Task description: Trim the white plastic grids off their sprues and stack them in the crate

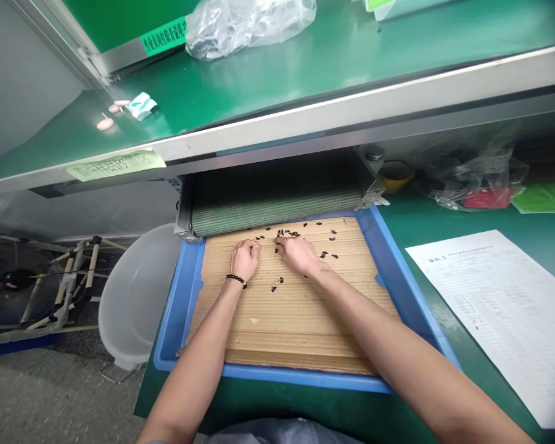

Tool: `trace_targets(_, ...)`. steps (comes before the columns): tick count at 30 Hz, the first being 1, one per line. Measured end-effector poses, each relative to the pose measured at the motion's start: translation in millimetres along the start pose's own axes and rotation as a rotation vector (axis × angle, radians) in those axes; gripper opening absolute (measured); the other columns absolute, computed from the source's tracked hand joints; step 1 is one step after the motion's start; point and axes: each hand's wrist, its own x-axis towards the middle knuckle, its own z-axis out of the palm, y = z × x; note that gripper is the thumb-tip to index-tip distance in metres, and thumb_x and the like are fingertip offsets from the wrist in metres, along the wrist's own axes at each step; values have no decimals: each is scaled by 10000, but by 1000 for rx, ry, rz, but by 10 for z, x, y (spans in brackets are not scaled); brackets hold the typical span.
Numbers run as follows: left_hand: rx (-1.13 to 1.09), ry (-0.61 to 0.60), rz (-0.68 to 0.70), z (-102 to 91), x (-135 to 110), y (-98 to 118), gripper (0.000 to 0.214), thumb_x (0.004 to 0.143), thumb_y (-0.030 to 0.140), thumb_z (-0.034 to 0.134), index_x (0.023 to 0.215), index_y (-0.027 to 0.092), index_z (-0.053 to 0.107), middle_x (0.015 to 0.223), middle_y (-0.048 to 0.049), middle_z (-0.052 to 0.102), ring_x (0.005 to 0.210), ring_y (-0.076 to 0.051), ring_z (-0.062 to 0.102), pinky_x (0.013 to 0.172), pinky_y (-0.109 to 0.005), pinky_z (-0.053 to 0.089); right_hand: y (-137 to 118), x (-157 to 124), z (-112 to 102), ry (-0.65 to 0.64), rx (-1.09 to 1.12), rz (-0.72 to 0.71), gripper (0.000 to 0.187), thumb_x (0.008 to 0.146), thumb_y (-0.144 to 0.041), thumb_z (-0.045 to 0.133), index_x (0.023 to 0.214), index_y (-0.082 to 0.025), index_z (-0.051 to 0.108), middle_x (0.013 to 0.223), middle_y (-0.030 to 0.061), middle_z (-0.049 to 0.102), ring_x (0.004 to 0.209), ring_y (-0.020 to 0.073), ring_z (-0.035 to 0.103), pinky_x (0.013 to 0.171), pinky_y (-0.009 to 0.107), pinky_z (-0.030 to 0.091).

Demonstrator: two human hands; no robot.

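Left hand is curled into a loose fist, knuckles up, resting on the cardboard, with a beaded bracelet on the wrist. Can't tell if anything's tucked inside it. Right hand is reaching across toward the middle, fingers bunched and pointing down. Can't tell if it's actually gripping anything.

The small black curved pieces are scattered on a corrugated cardboard sheet lining a blue plastic tray. The tightest bunch sits just past the right fingertips, up toward the top of the sheet. A few more lie off to the right of that hand, and a couple sit below the fingers, between the two hands.

The tray butts up against a green mesh conveyor belt at its far edge. A frosted plastic basin sits just left of the tray, a printed paper sheet lies on the green worktop at right, and a clear plastic bag sits on the shelf at top center.
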Motion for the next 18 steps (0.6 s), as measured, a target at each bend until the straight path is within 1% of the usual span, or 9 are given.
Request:
trace_targets(3,-457,-22,-262,-22,20,43,72,724,199,630,676,169,587,684,-6,542,616,-113,449,602,-217,363,-42,-9,27,-5,-60,8,278,906,-302,402,955,-194,654,955,125,684,937,268,611,837,356,408)
trace_targets(4,-560,-39,-323,-39,24,58,85,728,212,621,681,162,570,666,1,527,581,-99,433,558,-205,349,-46,-15,27,-4,-64,7,260,901,-289,410,939,-188,647,937,127,683,920,266,611,822,349,407)
trace_targets(7,-780,-116,-444,-121,21,94,84,743,205,572,703,145,530,677,-10,527,526,-69,413,481,-179,330,-43,-33,12,3,-35,-7,197,873,-250,448,911,-175,625,887,129,674,869,261,607,791,341,397)
trace_targets(10,-1126,-202,-599,-210,11,108,14,736,122,536,723,120,532,742,-46,562,547,-53,452,478,-147,371,-49,-30,-42,11,66,-33,137,836,-215,485,889,-174,604,844,97,661,821,226,591,781,321,387)
trace_targets(11,-1216,-221,-627,-230,7,108,21,738,97,524,733,114,538,749,-50,563,557,-51,464,479,-138,383,-55,-24,-73,12,117,-42,128,826,-207,487,885,-175,596,835,80,655,799,205,583,772,305,388)
trace_targets(13,-1303,-250,-627,-253,0,108,61,752,71,500,755,110,548,727,-38,543,562,-53,472,476,-130,390,-67,-11,-161,2,242,-61,122,817,-209,473,866,-174,580,830,48,639,751,162,561,736,271,395)
trace_targets(16,-1324,-315,-597,-260,-4,133,104,755,61,485,800,114,563,667,-9,488,533,-58,451,463,-141,379,-55,-20,-335,-41,411,-84,150,825,-271,445,832,-174,559,756,14,588,625,118,493,616,237,388)
trace_targets(17,-1316,-344,-591,-259,-1,154,105,755,70,486,808,115,565,658,-5,475,524,-61,443,459,-147,374,-37,-35,-394,-62,515,-90,152,821,-293,448,824,-177,546,714,1,554,571,108,447,564,233,366)
trace_targets(18,-1302,-373,-587,-256,4,183,89,757,89,491,800,117,563,652,-3,467,517,-63,435,455,-154,368,-13,-55,-448,-87,669,-97,142,807,-306,462,814,-181,529,686,-11,520,526,98,394,519,229,334)
